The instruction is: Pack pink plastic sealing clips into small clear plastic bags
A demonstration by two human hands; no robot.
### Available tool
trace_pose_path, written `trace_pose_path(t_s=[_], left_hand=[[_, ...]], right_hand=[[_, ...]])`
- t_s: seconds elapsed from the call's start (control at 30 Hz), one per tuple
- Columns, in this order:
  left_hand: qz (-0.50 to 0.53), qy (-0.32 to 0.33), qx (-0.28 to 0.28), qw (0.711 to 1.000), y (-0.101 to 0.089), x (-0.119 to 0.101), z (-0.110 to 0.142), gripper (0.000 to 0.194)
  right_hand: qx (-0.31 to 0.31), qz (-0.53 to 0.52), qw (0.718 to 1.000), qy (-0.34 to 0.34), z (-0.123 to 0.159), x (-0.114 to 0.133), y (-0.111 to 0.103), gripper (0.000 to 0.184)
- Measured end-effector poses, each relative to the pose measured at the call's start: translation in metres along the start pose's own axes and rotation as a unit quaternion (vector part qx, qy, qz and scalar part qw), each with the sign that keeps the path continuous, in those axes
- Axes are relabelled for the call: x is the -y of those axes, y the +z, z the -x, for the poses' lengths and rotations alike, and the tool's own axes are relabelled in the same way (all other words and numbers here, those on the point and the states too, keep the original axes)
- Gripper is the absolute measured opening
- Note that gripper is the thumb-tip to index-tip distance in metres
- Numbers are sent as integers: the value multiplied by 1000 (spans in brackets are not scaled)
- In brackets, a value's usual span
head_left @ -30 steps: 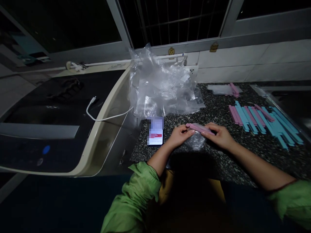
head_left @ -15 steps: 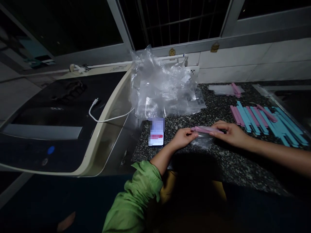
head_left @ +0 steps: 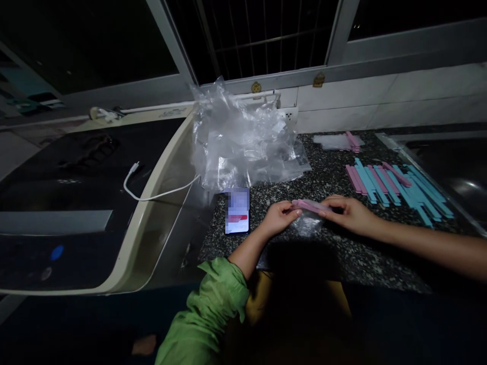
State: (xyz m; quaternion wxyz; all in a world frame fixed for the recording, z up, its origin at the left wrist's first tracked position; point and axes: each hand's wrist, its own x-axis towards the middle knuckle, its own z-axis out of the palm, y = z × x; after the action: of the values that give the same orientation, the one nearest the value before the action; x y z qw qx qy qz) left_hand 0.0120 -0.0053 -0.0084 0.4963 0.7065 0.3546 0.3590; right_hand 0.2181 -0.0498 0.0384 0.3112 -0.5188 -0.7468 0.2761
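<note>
Between my two hands is a slim pink stick [head_left: 309, 205], held roughly level above the speckled counter. Its left end is pinched by my left hand [head_left: 280, 217], its right end by my right hand [head_left: 345, 212]. A clear plastic bag [head_left: 307, 226] hangs below the stick and seems to lie partly around it; exactly how is hard to make out. To the right lies a spread of pink and light-blue sticks [head_left: 395, 187]. Farther back, a few more pink sticks [head_left: 353, 142] rest on a flat stack of clear bags [head_left: 330, 142].
A big pile of clear plastic bags [head_left: 247, 142] stands behind my hands, against the wall. A lit phone [head_left: 237, 223] lies left of my left hand. A washing machine [head_left: 125, 243] with a white cable [head_left: 163, 194] across it fills the left. A sink edge [head_left: 429, 167] borders the right.
The view has shifted slightly to the right. Both hands keep their hold on the pink stick, which is tilted a little more, its right end lower.
</note>
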Motion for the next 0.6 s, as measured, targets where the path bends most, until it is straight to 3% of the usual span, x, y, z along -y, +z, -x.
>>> trace_pose_path(t_s=[0.27,0.47,0.6], left_hand=[[72,-73,-14,995,-5,0,1,41],[62,-66,-15,996,-5,-1,-1,43],[109,-44,-84,989,-7,-9,-1,44]], right_hand=[[-97,-39,994,12,-8,0,17,46],[-136,-90,986,39,-16,-3,25,46],[-115,-117,985,55,-21,-4,23,45]])
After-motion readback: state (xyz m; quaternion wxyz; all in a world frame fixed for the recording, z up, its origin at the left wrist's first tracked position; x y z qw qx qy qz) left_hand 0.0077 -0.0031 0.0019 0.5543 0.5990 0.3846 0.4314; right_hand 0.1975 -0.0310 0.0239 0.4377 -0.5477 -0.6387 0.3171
